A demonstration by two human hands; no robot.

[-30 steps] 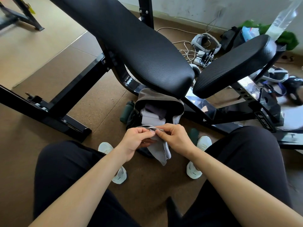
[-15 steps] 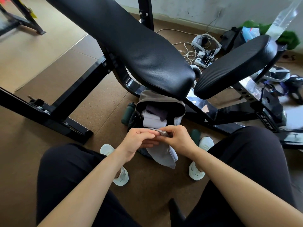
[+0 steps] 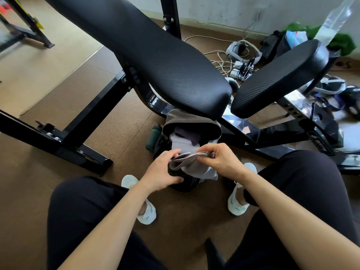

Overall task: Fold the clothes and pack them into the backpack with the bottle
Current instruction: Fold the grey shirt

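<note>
Grey garment point(image 3: 191, 162), hanging loose a moment ago, is now gathered into a compact fold, with the left hand point(image 3: 163, 172) gripping its side and the right hand point(image 3: 220, 160) pinching its top edge, just above the open backpack point(image 3: 187, 118) on the floor, seemingly ready to go in.

Your left hand point(image 3: 161, 172): grips the left end of the folded grey garment point(image 3: 196, 166).
Your right hand point(image 3: 220, 160): pinches the garment's upper edge.
Backpack point(image 3: 187, 118): open on the floor, folded clothes inside.
Bottle point(image 3: 153, 137): dark green, just beside the backpack's left side.
</note>
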